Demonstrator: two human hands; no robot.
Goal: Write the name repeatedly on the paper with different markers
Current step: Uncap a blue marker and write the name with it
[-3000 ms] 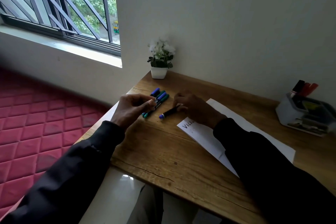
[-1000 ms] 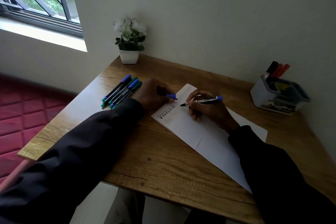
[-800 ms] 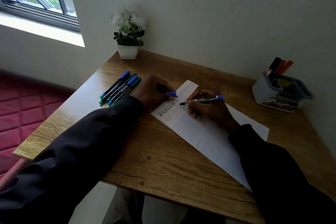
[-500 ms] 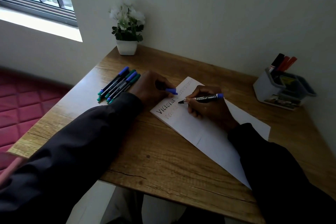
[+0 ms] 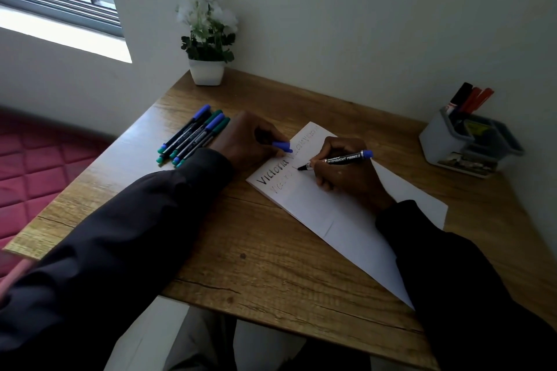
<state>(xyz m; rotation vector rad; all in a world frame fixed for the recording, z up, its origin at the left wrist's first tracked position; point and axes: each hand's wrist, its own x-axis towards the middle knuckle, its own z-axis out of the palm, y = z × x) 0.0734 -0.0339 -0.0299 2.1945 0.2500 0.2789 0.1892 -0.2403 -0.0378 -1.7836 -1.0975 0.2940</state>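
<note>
A white sheet of paper [image 5: 337, 220] lies slanted on the wooden desk [image 5: 265, 259], with "Victoria" written in black near its top-left corner and fainter copies beside and below it. My right hand [image 5: 346, 172] grips a black permanent marker [image 5: 340, 159] with a blue end, its tip touching the paper beside the second line. My left hand [image 5: 247, 141] rests at the paper's upper-left edge, fingers closed around a blue marker cap [image 5: 282, 147]. Several blue and green markers [image 5: 193, 135] lie in a row left of that hand.
A white pot with a flowering plant [image 5: 207, 48] stands at the desk's back-left corner. A grey organiser [image 5: 464, 141] holding black and red markers sits at the back right. The wall runs along the desk's far edge, and a red quilted surface lies to the left.
Three seconds ago both hands were at the marker row with the blue marker. Since then the right hand brought the uncapped marker to the paper, the left kept the cap, and a short stroke appeared.
</note>
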